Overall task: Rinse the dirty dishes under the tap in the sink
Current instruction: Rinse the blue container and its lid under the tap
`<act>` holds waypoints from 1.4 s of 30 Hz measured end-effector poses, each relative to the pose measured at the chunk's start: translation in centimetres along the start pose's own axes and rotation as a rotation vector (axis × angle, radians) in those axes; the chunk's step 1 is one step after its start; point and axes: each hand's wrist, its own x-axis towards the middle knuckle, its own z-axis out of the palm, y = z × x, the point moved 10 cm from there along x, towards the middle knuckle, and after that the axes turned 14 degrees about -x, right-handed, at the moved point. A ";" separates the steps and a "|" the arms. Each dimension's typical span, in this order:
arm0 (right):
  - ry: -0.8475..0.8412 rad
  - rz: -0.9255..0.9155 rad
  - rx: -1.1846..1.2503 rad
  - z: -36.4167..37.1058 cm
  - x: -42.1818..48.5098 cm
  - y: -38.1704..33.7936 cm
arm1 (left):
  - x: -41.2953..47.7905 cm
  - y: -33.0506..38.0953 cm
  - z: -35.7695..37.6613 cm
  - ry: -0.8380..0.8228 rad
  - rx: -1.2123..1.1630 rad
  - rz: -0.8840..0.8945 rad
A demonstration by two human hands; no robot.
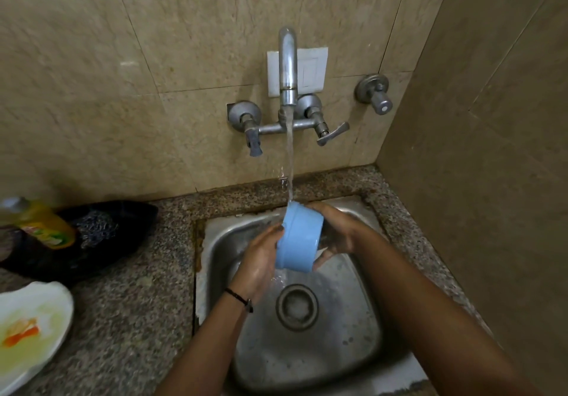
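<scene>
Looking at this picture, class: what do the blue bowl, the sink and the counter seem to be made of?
Blue bowl: probably plastic, with a matte, even colour.
Sink: stainless steel, brushed grey, with dull reflections.
Counter: polished granite-like stone, speckled brown and grey.

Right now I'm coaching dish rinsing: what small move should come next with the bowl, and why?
Probably tip the bowl so its opening faces the stream. Both hands, left and right, hold it on its side, and water strikes only its outer rim.
</scene>
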 end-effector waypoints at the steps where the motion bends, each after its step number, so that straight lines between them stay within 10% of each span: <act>1: 0.050 -0.035 0.003 -0.2 0.1 -0.5 | -0.1 -0.1 0.3 -0.018 0.003 -0.052; 13: 0.656 -0.968 -1.084 8.0 -6.5 -3.8 | 2.9 0.5 -0.9 0.029 -0.222 -0.208; 22: 1.013 -0.693 -1.373 4.3 -4.0 -8.9 | 2.0 -0.4 0.0 0.057 -0.229 -0.114; 34: 0.857 -0.713 -1.057 4.1 -6.2 -6.9 | 1.5 0.7 -2.2 0.182 -0.083 0.042; 42: 0.238 -0.427 -0.347 0.6 -3.3 -8.3 | 2.0 1.1 -3.2 0.185 -0.243 0.044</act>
